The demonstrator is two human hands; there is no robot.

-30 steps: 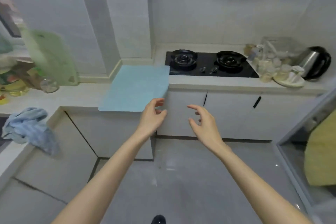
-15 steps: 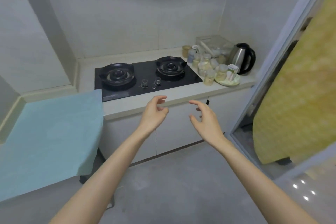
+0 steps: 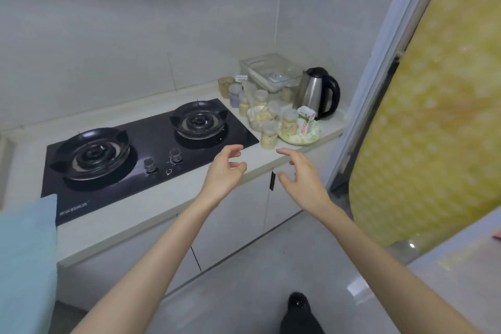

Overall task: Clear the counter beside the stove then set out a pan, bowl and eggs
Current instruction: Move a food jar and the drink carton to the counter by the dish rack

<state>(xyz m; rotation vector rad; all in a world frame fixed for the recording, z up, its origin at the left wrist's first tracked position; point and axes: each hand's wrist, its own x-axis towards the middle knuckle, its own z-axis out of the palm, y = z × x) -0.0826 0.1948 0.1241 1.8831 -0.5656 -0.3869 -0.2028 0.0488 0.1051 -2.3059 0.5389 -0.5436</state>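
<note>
Right of the stove [image 3: 151, 154], the counter [image 3: 130, 222] is crowded. Jars [image 3: 268, 116], a plate [image 3: 311, 141] bearing a carton [image 3: 305, 120], a kettle [image 3: 318, 93] and a clear box [image 3: 273, 70] stand packed together back to the wall. In front of the stove a bare strip of counter runs along the edge, wide enough for a hand. Above the stove the air is free. Left of the stove, a blue mat [image 3: 27, 252] covers the surface.

Yellow patterned curtain [image 3: 433, 116] at right; blue mat [image 3: 27, 266] at left edge.
</note>
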